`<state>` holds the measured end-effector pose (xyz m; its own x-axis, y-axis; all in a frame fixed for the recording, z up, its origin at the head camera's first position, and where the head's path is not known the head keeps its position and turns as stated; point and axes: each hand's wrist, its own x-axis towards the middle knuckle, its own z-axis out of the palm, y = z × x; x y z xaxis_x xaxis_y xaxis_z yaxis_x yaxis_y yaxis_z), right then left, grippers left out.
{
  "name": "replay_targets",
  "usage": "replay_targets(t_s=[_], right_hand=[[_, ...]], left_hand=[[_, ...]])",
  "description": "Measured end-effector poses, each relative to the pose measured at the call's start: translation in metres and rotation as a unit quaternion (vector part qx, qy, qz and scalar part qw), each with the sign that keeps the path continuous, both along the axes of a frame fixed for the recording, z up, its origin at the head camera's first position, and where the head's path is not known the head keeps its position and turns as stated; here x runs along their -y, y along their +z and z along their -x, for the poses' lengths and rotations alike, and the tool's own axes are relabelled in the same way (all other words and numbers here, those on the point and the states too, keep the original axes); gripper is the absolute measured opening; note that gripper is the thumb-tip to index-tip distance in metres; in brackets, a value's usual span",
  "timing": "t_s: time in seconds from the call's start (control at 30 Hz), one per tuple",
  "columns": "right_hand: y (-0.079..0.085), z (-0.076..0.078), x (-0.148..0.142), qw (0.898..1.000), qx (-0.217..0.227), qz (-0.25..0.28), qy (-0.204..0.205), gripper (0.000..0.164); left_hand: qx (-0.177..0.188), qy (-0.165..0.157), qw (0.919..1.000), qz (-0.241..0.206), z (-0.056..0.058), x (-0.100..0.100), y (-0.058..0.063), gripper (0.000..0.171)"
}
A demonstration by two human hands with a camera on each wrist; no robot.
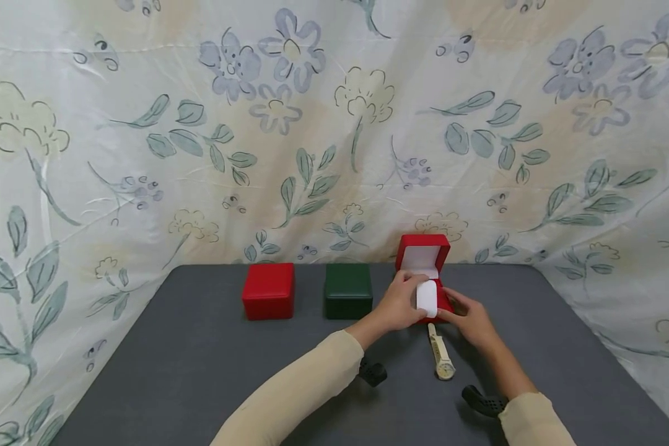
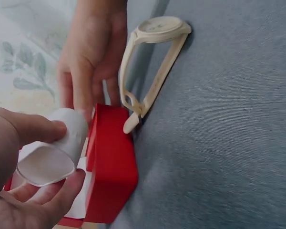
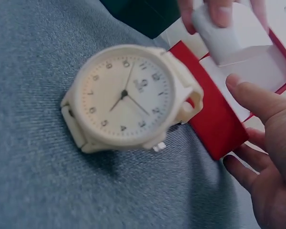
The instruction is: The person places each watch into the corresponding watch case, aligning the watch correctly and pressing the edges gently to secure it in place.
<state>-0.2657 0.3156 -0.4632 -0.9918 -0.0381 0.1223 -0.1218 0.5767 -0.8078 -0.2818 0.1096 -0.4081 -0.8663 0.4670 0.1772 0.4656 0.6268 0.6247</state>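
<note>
My left hand (image 1: 397,305) pinches a white watch cushion (image 1: 427,298) between thumb and fingers, over an open red watch box (image 1: 424,243). The cushion is a hollow roll; its open end faces the left wrist view. Thumb at the inner edge and fingers along the outside, my right hand (image 1: 474,321) holds the box's right side. The lid stands raised at the back, with a white lining. On the table in front of the box lies a cream wristwatch (image 3: 124,95), its strap buckled into a loop (image 2: 126,71) and its dial toward me.
Left of the open box stand a closed dark green box (image 1: 348,292) and, farther left, a closed red box (image 1: 268,292). All rest near the back edge of the grey table (image 1: 212,359). A floral cloth (image 1: 334,124) hangs behind. Black straps (image 1: 482,402) are on both wrists.
</note>
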Motion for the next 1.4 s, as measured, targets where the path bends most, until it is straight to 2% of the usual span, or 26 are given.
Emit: replay_targets(t_s=[0.2, 0.4, 0.6, 0.77, 0.87, 1.0, 1.13, 1.4], right_hand=[[0.007, -0.014, 0.001, 0.999, -0.032, -0.017, -0.03, 0.067], [0.012, -0.029, 0.005, 0.996, -0.041, -0.049, -0.06, 0.066], [0.016, -0.041, 0.008, 0.993, -0.052, -0.081, -0.062, 0.065], [0.019, -0.052, 0.006, 0.996, -0.026, -0.086, -0.019, 0.06], [0.02, -0.058, 0.003, 0.996, 0.013, -0.073, 0.041, 0.061], [0.016, -0.064, -0.001, 0.99, 0.059, -0.067, 0.106, 0.07], [0.009, -0.066, -0.003, 0.987, 0.072, -0.076, 0.118, 0.073], [0.004, -0.065, 0.0, 0.987, 0.077, -0.092, 0.108, 0.067]], left_hand=[[0.027, -0.02, 0.9992, -0.019, -0.01, 0.017, -0.004, 0.07], [0.051, -0.03, 0.9979, -0.027, -0.019, 0.034, -0.008, 0.07], [0.066, -0.039, 0.9965, -0.033, -0.026, 0.048, -0.015, 0.069], [0.079, -0.046, 0.9952, -0.036, -0.029, 0.056, -0.019, 0.068], [0.078, -0.054, 0.9948, -0.037, -0.032, 0.06, -0.02, 0.067], [0.081, -0.061, 0.9941, -0.038, -0.034, 0.065, -0.022, 0.067], [0.088, -0.07, 0.9929, -0.039, -0.034, 0.068, -0.023, 0.066], [0.093, -0.093, 0.9909, -0.028, -0.036, 0.068, -0.023, 0.067]])
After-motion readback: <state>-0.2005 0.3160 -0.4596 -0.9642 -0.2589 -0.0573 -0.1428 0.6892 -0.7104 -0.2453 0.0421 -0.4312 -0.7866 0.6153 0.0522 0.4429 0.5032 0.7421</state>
